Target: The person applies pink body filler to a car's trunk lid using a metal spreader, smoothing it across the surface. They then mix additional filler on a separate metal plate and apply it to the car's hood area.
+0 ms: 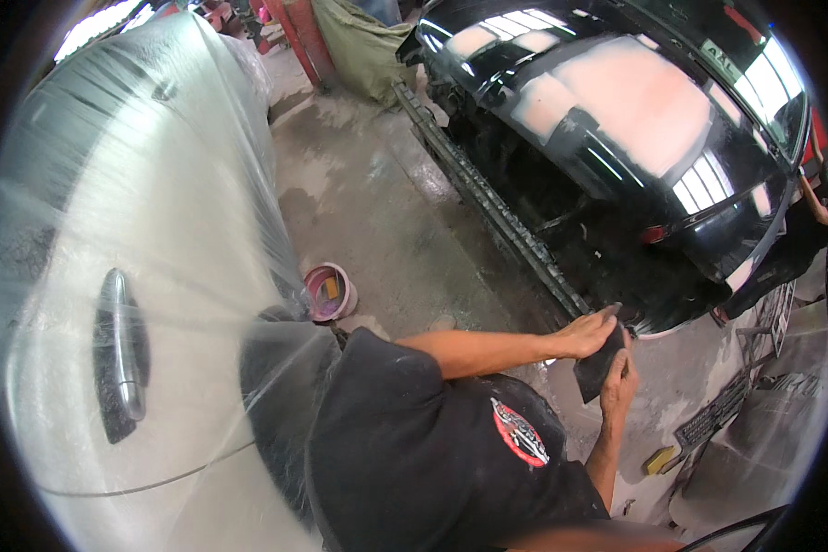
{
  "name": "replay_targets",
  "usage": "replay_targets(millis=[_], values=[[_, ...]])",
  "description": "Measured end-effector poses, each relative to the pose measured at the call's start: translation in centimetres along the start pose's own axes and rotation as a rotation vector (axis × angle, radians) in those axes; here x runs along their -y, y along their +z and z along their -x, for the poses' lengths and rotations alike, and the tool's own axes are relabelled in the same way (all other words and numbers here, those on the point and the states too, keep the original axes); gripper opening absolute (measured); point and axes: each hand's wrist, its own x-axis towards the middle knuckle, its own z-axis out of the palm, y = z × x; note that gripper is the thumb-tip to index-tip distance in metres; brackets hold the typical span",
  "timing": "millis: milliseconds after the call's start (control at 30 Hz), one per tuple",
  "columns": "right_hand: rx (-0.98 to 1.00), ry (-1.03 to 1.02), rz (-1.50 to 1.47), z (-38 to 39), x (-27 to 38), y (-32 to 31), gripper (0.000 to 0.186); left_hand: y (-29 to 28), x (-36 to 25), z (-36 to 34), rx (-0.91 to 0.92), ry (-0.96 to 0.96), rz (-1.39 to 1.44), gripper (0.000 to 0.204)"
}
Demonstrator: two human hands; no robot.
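My left hand (587, 335) reaches across from the left, its fingers closed on the upper part of a dark sheet that looks like sandpaper (596, 370). Lower and to the right, my right hand (620, 379) pinches the sheet's right side between thumb and fingers. The sheet hangs between both hands, partly hidden by them, just off the near end of a long metal rail (488, 198). Beyond the hands stands a glossy black car (607, 166) with pale, dull patches (639, 97) on its panel.
A silver car (184, 368) under clear plastic film fills the left. On the floor stands a pink bucket (342, 293) containing a yellow block (329, 289). At lower right lie a yellow object (660, 460) and black grilles (713, 414). Another person's arm (813, 201) shows at far right.
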Motion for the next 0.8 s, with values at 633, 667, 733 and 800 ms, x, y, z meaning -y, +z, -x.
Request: replay_targets(millis=[633,667,733,800], values=[[-0.147,0.197,-1.039,-2.1,-7.5,4.5,0.083,-0.7,-5.6,5.1,0.144,0.056,0.001,0.049],[-0.05,0.228,-1.015,-1.8,-7.6,4.6,0.082,-0.7,-5.3,5.2,0.164,0.004,-0.059,0.05],[0.106,0.234,-0.93,-0.8,-6.9,4.7,0.082,-0.5,-4.8,4.9,0.005,0.161,-0.227,0.057],[0.182,-0.015,-0.742,0.2,-5.6,4.4,0.087,-0.8,-3.8,3.6,-0.119,-0.024,-0.079,0.062]])
